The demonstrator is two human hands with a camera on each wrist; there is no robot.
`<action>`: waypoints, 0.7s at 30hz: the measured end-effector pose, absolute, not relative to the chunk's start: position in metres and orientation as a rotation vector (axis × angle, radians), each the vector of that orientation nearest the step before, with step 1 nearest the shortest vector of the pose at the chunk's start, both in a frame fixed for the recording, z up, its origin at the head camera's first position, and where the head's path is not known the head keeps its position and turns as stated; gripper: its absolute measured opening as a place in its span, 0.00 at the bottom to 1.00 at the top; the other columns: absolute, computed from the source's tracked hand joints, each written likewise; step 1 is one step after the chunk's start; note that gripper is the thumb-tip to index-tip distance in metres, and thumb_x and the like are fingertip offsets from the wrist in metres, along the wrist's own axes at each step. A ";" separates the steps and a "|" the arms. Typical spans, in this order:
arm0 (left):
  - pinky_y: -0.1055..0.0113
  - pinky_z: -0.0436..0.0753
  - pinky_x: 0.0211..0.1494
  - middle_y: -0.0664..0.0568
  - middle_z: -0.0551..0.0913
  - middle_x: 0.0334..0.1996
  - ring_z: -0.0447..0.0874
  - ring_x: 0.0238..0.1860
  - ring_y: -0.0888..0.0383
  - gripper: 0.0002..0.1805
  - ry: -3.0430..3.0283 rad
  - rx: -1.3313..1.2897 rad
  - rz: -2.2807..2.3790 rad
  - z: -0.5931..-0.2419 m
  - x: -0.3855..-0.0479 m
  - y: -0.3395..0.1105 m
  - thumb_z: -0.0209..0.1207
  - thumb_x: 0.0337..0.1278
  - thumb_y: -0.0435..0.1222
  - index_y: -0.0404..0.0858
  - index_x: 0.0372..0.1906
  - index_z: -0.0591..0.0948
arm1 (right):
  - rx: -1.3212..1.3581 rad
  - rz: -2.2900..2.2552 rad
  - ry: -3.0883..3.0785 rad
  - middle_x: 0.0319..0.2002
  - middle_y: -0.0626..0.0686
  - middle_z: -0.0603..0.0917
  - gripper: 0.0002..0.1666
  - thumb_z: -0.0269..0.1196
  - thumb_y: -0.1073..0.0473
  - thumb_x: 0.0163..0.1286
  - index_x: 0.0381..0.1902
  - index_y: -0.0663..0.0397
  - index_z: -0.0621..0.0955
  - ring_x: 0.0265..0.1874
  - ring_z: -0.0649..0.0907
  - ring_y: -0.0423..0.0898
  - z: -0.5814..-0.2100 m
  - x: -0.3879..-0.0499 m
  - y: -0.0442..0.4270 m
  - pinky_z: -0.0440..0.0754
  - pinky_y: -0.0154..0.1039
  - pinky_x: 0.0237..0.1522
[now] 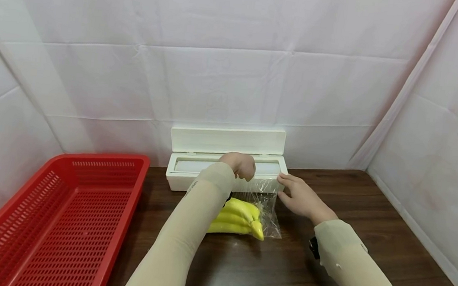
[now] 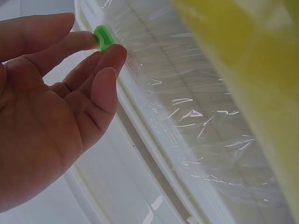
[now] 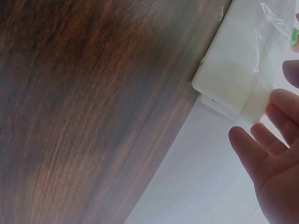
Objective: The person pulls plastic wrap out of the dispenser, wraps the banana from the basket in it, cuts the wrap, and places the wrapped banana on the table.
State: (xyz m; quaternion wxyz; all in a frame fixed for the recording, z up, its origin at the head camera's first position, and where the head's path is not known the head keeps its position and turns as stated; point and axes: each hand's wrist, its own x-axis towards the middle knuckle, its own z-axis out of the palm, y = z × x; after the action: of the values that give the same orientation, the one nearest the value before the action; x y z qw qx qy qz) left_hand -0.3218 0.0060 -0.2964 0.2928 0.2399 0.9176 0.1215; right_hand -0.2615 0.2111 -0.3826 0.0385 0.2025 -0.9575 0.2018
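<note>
The clear, thin plastic film [image 1: 269,213], spread between the long white box [image 1: 181,183] and glossy yellow bananas [image 1: 238,215], seems light, limp and clingy, best held by its edges, while the left hand [image 1: 241,165] pinches a small green plastic slider [image 2: 104,37] and the right hand's [image 1: 300,198] extended fingers touch the box's corner.
</note>
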 end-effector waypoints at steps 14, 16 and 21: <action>0.69 0.54 0.22 0.57 0.49 0.13 0.42 0.16 0.61 0.23 2.466 0.648 0.303 -0.298 -0.322 0.012 0.43 0.60 0.27 0.48 0.14 0.53 | 0.617 0.622 -2.937 0.68 0.65 0.65 0.30 0.55 0.59 0.69 0.66 0.67 0.66 0.68 0.63 0.61 -0.381 -0.261 0.209 0.64 0.57 0.65; 0.69 0.54 0.22 0.57 0.49 0.13 0.42 0.17 0.61 0.22 2.460 0.644 0.317 -0.297 -0.322 0.012 0.43 0.60 0.26 0.48 0.14 0.53 | 0.621 0.620 -2.932 0.68 0.65 0.65 0.29 0.55 0.60 0.69 0.65 0.67 0.67 0.68 0.64 0.62 -0.381 -0.261 0.208 0.64 0.57 0.65; 0.69 0.54 0.23 0.57 0.49 0.13 0.42 0.17 0.62 0.22 2.443 0.647 0.330 -0.296 -0.322 0.012 0.43 0.63 0.28 0.48 0.15 0.55 | 0.629 0.609 -2.918 0.67 0.66 0.66 0.29 0.56 0.60 0.69 0.64 0.68 0.67 0.67 0.64 0.62 -0.379 -0.262 0.207 0.64 0.57 0.65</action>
State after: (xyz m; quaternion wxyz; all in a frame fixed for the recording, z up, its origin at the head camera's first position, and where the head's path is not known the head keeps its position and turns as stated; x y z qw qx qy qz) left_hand -0.3219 0.0124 -0.2958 0.2921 0.2428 0.9168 0.1237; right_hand -0.2615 0.2071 -0.3795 0.0474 0.2061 -0.9568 0.1996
